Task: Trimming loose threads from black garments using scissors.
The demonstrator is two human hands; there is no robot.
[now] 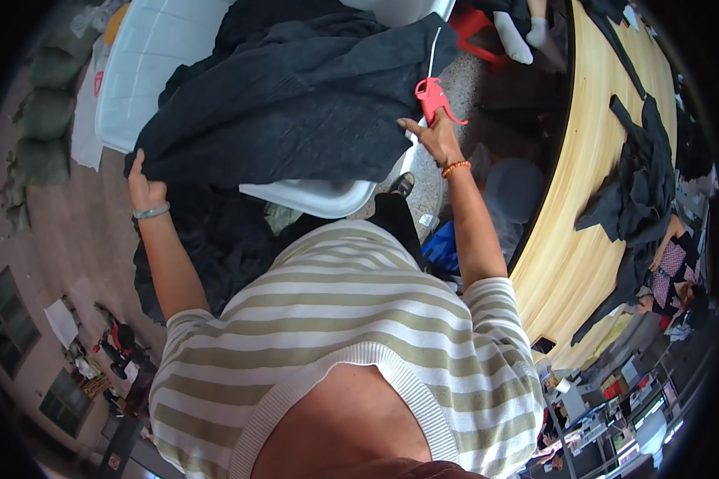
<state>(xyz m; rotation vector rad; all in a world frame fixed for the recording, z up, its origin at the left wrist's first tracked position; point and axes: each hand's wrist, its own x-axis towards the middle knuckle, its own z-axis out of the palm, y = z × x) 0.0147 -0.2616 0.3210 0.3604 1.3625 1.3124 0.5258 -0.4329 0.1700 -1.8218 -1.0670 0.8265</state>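
Note:
My left hand (145, 190) grips the left edge of a large dark blue-grey garment (295, 104) that is spread over a white plastic tub (315, 195). My right hand (433, 136) holds a pink-red tagging gun (433, 97) at the garment's right edge, with a thin white cord running up from the tool. A green bangle is on my left wrist and an orange bead bracelet on my right. More dark cloth (216, 239) hangs below the tub in front of my striped shirt.
A curved wooden table (591, 184) lies to the right with dark garments (639, 184) piled on it. Another person (671, 271) sits at its far side. A second white tub (148, 56) stands at upper left. A grey stool (515, 188) and a red stool (475, 32) stand on the floor.

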